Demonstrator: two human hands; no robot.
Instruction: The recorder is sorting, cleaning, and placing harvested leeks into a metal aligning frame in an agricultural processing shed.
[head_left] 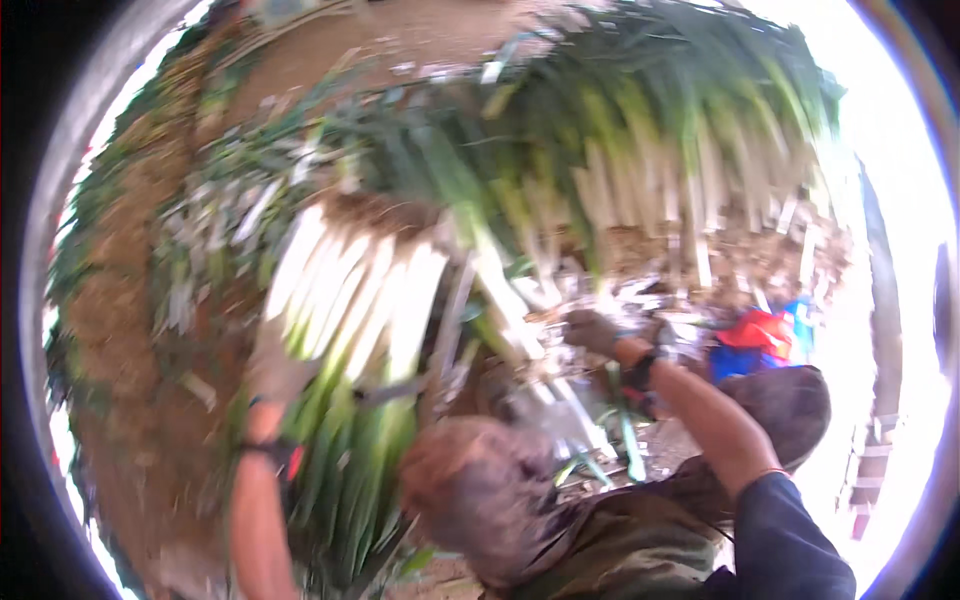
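A thick bundle of green onions (350,300), with long white stalks and rooted ends pointing away from me, leans in front of my left knee. My left hand (280,372), in a pale glove, is closed around the bundle's left edge; motion blurs its fingers. A dark strip (390,391) crosses the bundle at its green part. My right hand (592,332), also gloved, is closed beside the lower end of a loose green onion (500,295). Whatever its fingers hold is too blurred to make out.
A wide heap of green onions (690,130) covers the far right. Loose leaves and trimmings (235,210) lie at the far left on brown soil (130,310). A red and blue bag (760,338) lies past my right knee. My knees (480,475) are bent close to the bundle.
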